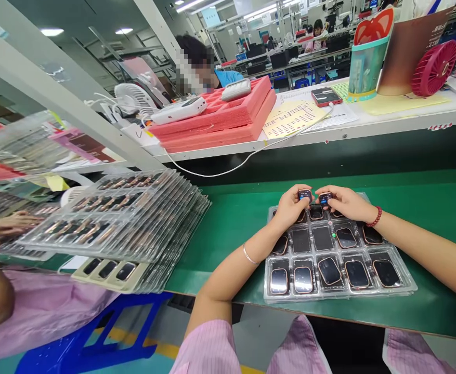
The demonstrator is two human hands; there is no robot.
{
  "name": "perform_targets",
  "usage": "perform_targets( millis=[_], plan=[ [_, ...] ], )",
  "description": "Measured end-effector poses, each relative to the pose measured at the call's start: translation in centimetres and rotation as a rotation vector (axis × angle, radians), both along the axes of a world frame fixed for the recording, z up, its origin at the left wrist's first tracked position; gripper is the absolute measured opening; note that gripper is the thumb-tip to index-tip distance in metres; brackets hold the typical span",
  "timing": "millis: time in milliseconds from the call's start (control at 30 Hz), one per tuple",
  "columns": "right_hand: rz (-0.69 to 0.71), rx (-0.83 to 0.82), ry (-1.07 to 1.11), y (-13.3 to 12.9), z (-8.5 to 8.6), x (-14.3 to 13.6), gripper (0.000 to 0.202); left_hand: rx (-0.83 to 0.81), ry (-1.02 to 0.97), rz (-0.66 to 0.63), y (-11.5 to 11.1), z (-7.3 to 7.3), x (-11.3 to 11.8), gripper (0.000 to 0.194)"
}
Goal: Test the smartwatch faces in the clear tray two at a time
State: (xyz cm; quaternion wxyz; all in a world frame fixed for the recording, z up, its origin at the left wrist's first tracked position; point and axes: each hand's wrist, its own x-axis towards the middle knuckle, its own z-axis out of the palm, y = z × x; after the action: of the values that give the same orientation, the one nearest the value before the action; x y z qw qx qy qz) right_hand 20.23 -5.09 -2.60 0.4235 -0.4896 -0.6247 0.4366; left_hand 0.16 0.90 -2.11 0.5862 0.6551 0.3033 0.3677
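Note:
My left hand [291,205] is closed on a smartwatch [304,195] with a rose-gold frame and a lit screen. A second smartwatch [325,198], also lit, is gripped between the fingers of my right hand [347,202]. Both are held side by side over the back row of a clear plastic tray [271,296]. Dark-screened watches lie in many of its pockets, such as a watch [356,274] in the front row. Two middle-row pockets, one of them a bare pocket [322,238], hold no watch. My hands partly hide the back row.
To the left stands a tall stack of clear trays [165,228] with watches, beside a beige tray [140,275]. A co-worker's hand [15,223] is at far left. Pink foam [216,127], a phone [326,96] and a white cable [228,172] are on the shelf ahead.

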Motion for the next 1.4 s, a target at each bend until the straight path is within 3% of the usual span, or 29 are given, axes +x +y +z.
perform_targets(
  millis=[200,333,467,567,633,733,867,1033,1167,1400],
  plan=[
    [-0.002,0.077,-0.028,0.1,-0.3,0.1,0.047,-0.004,-0.015,-0.007,0.2,-0.5,-0.1,0.058],
    [-0.002,-0.029,0.048,0.2,-0.2,0.3,0.028,-0.011,0.05,-0.007,0.4,-0.6,-0.3,0.036],
    [-0.072,-0.034,0.11,0.4,-0.1,0.4,0.026,-0.045,0.059,-0.007,0.6,-0.7,-0.3,0.048],
    [-0.107,0.037,0.069,0.5,-0.1,0.3,0.042,-0.024,0.019,-0.023,0.6,-0.9,-0.3,0.069],
    [-0.093,0.017,0.073,0.4,-0.1,0.3,0.043,-0.012,0.01,-0.038,0.6,-0.9,-0.2,0.061],
    [-0.05,-0.086,0.15,0.3,0.1,0.3,0.023,-0.035,0.026,-0.034,0.5,-0.8,-0.3,0.04],
    [-0.06,-0.092,0.222,0.3,0.3,0.4,0.021,-0.046,0.015,-0.009,0.5,-0.6,-0.3,0.041],
    [-0.089,-0.027,0.145,0.3,0.2,0.1,0.043,-0.023,-0.041,-0.051,0.6,-1.0,-0.1,0.052],
    [-0.051,0.034,0.077,0.1,0.4,0.1,0.044,-0.005,-0.03,-0.042,0.4,-0.8,0.0,0.054],
    [-0.059,-0.072,0.1,-0.2,1.1,0.0,0.029,-0.01,0.056,-0.013,0.1,0.0,-0.3,0.027]
  ],
)
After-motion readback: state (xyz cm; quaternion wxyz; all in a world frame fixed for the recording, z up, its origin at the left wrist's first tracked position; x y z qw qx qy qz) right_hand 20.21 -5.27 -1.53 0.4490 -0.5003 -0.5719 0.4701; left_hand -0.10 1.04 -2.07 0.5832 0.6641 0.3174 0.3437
